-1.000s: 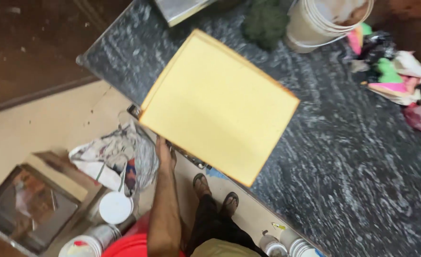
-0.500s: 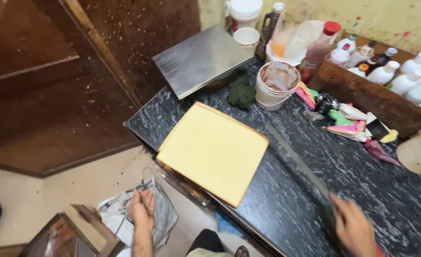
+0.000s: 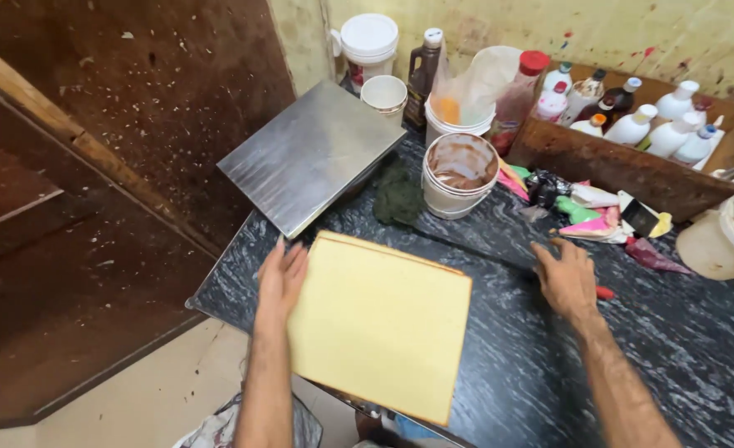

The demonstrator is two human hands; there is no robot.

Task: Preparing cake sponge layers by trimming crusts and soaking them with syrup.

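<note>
Your counter (image 3: 632, 332) is dark stone veined with white. At its back left corner sits a square brushed-metal plate (image 3: 313, 153), tilted. Along the back right edge a brown wooden box (image 3: 616, 162) holds white and dark bottles with coloured caps. Near the front left edge lies a flat yellow sheet (image 3: 383, 328), square with a browned rim. Your left hand (image 3: 281, 278) rests fingers spread on the sheet's left edge. Your right hand (image 3: 566, 278) lies flat, fingers spread, over a long dark blade (image 3: 466, 247) on the counter. Behind the sheet, a white bucket (image 3: 460, 174) is smeared brown inside; beside it lies a dark green cloth (image 3: 398, 199).
</note>
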